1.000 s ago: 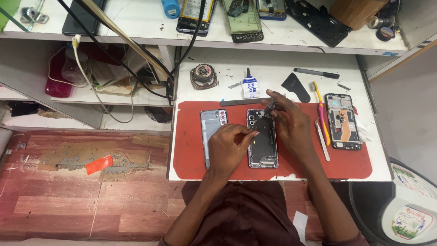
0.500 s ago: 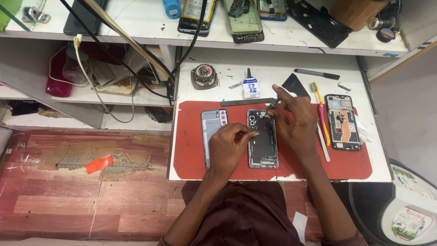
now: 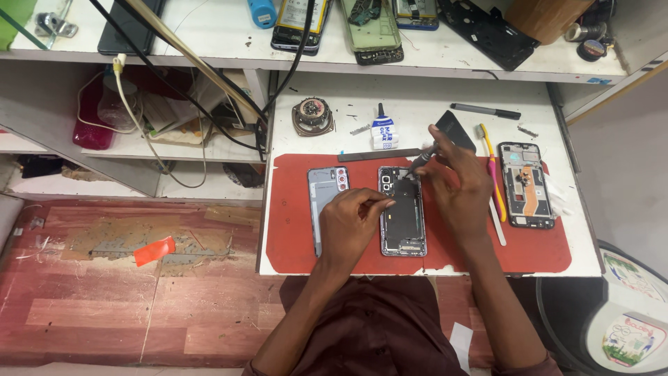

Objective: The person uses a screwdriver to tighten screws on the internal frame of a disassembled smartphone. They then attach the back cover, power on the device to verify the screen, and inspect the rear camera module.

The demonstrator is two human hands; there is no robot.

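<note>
Head view, looking straight down at a white table (image 3: 417,104) covered in front by a red work mat (image 3: 292,244). An opened phone (image 3: 402,210), back cover off and dark inner parts showing, lies in the middle of the mat with its long axis running away from the person. The left hand (image 3: 355,224) rests on the phone's left edge, its fingers (image 3: 379,202) drawn together on the upper middle of the frame; whether they pinch a small part cannot be told. The right hand (image 3: 456,182) sits just beside the phone's upper right corner, fingers closed around a slim dark tool (image 3: 421,160) whose tip slants down and left toward the phone's top end, near the camera area. Both hands are at the phone; the right is the one nearer its top end.

A grey back cover (image 3: 325,202) lies just left of the phone, parallel to it. Another stripped phone frame (image 3: 527,184) lies well apart on the right, with a pink and yellow toothbrush (image 3: 491,167) between. A small glue tube (image 3: 382,131) stands behind.
</note>
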